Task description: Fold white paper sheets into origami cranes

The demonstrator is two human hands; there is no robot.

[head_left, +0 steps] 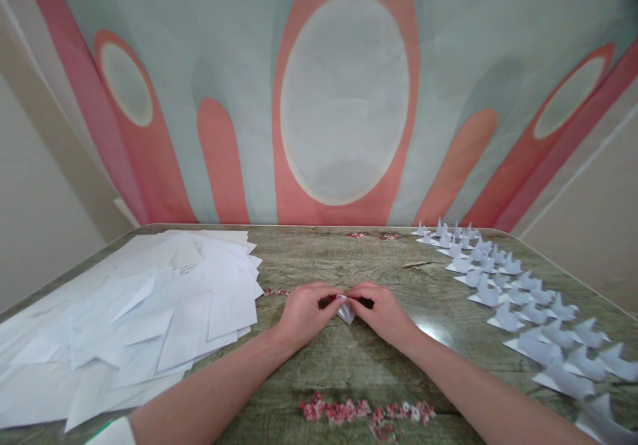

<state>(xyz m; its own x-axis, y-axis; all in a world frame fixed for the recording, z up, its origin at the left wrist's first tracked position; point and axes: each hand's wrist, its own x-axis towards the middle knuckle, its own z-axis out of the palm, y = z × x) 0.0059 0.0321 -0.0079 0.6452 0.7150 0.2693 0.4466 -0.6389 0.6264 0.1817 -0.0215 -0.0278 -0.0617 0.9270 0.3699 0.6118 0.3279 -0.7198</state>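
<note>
A small folded piece of white paper (346, 313) is held up between my two hands near the middle of the table. My left hand (310, 307) pinches its left side between thumb and fingers. From the right, my right hand (377, 309) grips the other side in a similar pinch. The paper's lower end tapers to a point, with crease lines down its front. Its upper part is mostly hidden behind my fingertips.
Loose white paper sheets (187, 319) lie in a wide, overlapping pile on the left. Several folded paper birds (535, 345) stand in rows along the right side. The wood-grain table (299, 378) has printed pink flowers (343, 410). A patterned backdrop (343, 99) rises behind its far edge.
</note>
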